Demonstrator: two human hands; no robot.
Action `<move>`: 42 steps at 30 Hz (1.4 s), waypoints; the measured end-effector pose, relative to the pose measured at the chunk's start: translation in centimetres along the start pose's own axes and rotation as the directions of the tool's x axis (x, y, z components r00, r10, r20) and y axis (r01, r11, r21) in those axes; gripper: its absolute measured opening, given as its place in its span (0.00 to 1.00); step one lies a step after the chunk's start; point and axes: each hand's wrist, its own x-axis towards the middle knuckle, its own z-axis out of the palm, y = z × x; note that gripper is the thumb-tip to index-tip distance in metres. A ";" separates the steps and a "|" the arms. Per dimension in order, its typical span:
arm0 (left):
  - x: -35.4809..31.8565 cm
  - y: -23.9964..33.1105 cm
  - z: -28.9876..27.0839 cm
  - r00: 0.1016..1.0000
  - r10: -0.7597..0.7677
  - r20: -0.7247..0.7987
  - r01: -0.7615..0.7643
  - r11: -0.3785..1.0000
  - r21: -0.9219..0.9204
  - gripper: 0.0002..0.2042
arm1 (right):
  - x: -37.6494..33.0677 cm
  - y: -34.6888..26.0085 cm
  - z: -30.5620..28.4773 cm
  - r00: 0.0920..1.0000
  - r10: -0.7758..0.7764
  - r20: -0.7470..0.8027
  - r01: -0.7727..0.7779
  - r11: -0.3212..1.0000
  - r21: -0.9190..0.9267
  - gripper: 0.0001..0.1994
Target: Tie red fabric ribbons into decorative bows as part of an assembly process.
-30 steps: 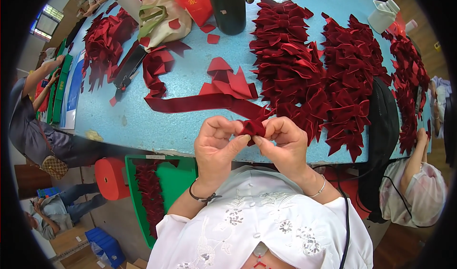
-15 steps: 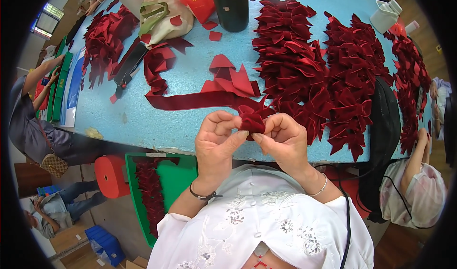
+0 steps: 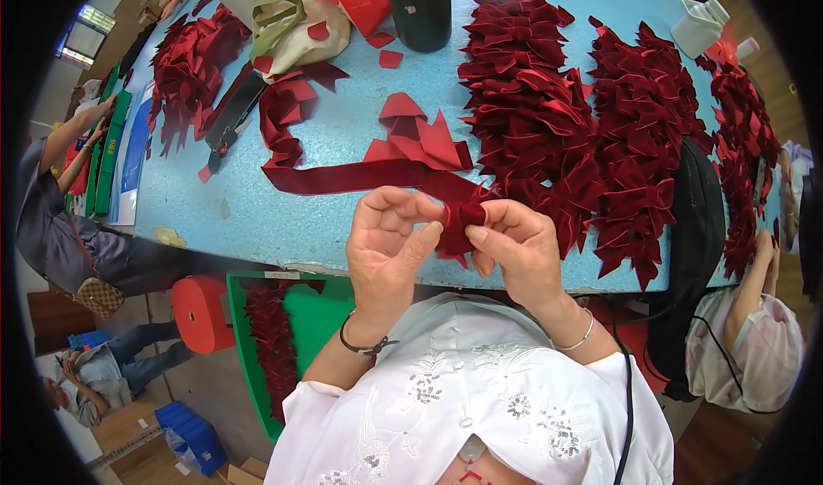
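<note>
Between my two hands, just above the table's near edge, is a dark red velvet bow (image 3: 463, 219). My left hand (image 3: 390, 232) pinches its left side between thumb and fingers. On the opposite side, my right hand (image 3: 512, 238) grips the bow with thumb and forefinger. Beyond my hands a long dark red velvet ribbon (image 3: 343, 178) lies across the table and curls up to the left. Loose cut red ribbon pieces (image 3: 416, 138) rest behind it. To the right are long heaps of finished-looking velvet bows (image 3: 523, 82), with another heap of bows (image 3: 634, 133) beside them.
On the blue table (image 3: 214, 228) stand a dark flask (image 3: 417, 13), a cloth bag (image 3: 300, 30) and a white bottle (image 3: 699, 26). A green crate (image 3: 317, 309) with bows sits below the table edge, beside a red roll (image 3: 199, 315). A black bag (image 3: 694, 219) hangs at right. Other people work around the table.
The bow has turned and spread flatter between my fingers, its looped front showing more. My left hand has shifted slightly up and left; my right hand stays close to its place.
</note>
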 end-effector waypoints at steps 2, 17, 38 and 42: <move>0.1 0.5 0.0 0.998 -0.009 0.068 0.000 0.991 0.134 0.21 | 0.2 -0.6 0.0 0.999 0.044 -0.006 -0.043 0.996 0.082 0.05; 1.3 0.4 -0.1 0.987 -0.130 0.093 0.107 0.970 0.218 0.16 | 0.6 -1.1 -0.9 0.998 0.043 -0.049 -0.045 0.998 -0.044 0.04; 0.7 1.1 0.2 0.943 -0.333 -0.002 0.328 0.928 0.175 0.13 | 0.0 0.2 -2.1 0.985 0.091 0.149 -0.111 0.985 0.132 0.18; 0.2 1.2 1.1 0.925 -0.374 0.069 0.342 0.897 0.279 0.14 | -0.3 0.5 -2.0 0.988 0.059 0.142 -0.074 0.992 0.102 0.18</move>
